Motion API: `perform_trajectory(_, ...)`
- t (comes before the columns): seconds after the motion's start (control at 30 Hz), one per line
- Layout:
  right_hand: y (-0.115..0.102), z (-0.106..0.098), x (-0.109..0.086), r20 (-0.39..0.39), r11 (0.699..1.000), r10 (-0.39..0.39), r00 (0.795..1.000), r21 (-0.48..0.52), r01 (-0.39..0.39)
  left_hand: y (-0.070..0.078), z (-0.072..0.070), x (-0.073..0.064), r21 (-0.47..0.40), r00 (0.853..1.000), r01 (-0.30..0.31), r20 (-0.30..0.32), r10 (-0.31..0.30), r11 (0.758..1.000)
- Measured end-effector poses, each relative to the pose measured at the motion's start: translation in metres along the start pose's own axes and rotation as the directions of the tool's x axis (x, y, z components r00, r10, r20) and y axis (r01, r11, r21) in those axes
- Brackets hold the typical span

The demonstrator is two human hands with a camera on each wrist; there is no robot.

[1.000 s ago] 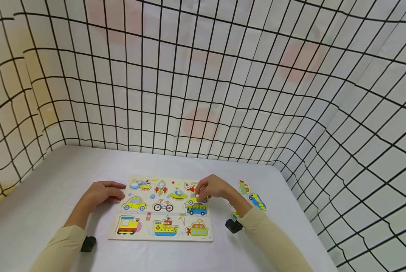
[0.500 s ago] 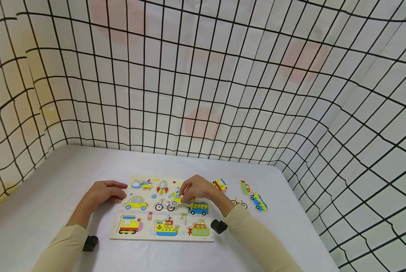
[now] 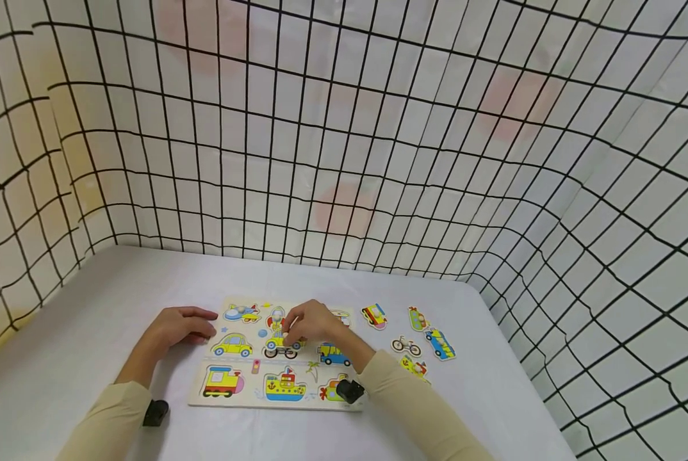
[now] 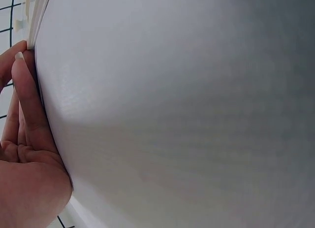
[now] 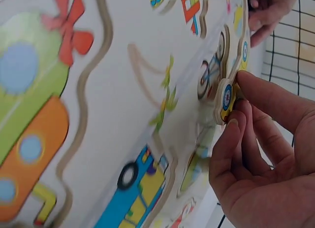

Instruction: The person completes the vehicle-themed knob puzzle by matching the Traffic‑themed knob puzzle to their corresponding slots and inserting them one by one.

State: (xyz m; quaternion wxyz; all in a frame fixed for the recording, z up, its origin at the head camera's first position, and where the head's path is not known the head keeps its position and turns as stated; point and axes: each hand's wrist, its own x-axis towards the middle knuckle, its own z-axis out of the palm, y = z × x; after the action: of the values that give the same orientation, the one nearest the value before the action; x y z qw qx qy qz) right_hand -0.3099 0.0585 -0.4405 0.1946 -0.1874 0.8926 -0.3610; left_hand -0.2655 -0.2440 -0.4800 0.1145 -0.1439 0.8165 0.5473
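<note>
My right hand [image 3: 312, 322] pinches a yellow car puzzle piece [image 3: 276, 343] above the middle of the wooden puzzle board [image 3: 248, 396]. In the right wrist view the thumb and fingertips hold the car's edge and blue-hubbed wheel [image 5: 227, 97], close over the printed bicycle [image 5: 210, 75]. The board's car-shaped recess [image 3: 232, 345] lies left of the held piece. My left hand [image 3: 179, 326] rests at the board's left edge, fingers loosely extended and touching it. Only that hand and the tabletop fill most of the left wrist view. An airplane piece [image 3: 241, 312] sits in the board's upper left.
Right of the board lie loose pieces: a train [image 3: 374, 315], a submarine [image 3: 416, 318], a bus [image 3: 439, 344], a bicycle [image 3: 406, 346] and a ship [image 3: 414, 366] partly behind the sleeve. A black-grid wall [image 3: 298, 160] surrounds the white table [image 3: 119, 282].
My right hand has carried the car piece leftward across the board, from over the bus to over the bicycle picture. The loose pieces at the right are now more exposed. My left hand stays put.
</note>
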Motion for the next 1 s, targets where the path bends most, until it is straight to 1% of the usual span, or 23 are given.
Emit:
perform_trajectory(0.13, -0.009, 0.014, 0.004, -0.02, 0.999, -0.003, 1.0, -0.032, 0.003, 0.0, 0.0, -0.003, 0.005, 1.0, -0.002, 0.001, 0.002, 1.0)
perform_trajectory(0.37, -0.019, 0.033, 0.011, -0.015, 0.999, -0.028, 0.999, -0.018, 0.028, 0.001, 0.001, -0.004, 0.002, 1.0, -0.008, 0.004, 0.008, 1.0)
perform_trajectory(0.6, -0.032, 0.043, 0.015, -0.055, 0.999, -0.012, 0.998, -0.049, 0.009, 0.002, 0.0, -0.001, 0.008, 1.0, -0.01, 0.006, 0.01, 1.0)
perform_trajectory(0.83, -0.038, 0.053, 0.021, -0.052, 0.999, -0.009, 0.999, -0.054, 0.006, 0.001, -0.001, 0.001, 0.006, 1.0, 0.01, 0.008, -0.01, 1.0)
perform_trajectory(1.0, -0.044, 0.055, 0.021, -0.059, 0.997, 0.01, 0.998, -0.077, -0.015, 0.001, 0.0, 0.001, 0.013, 1.0, -0.002, 0.003, 0.002, 1.0)
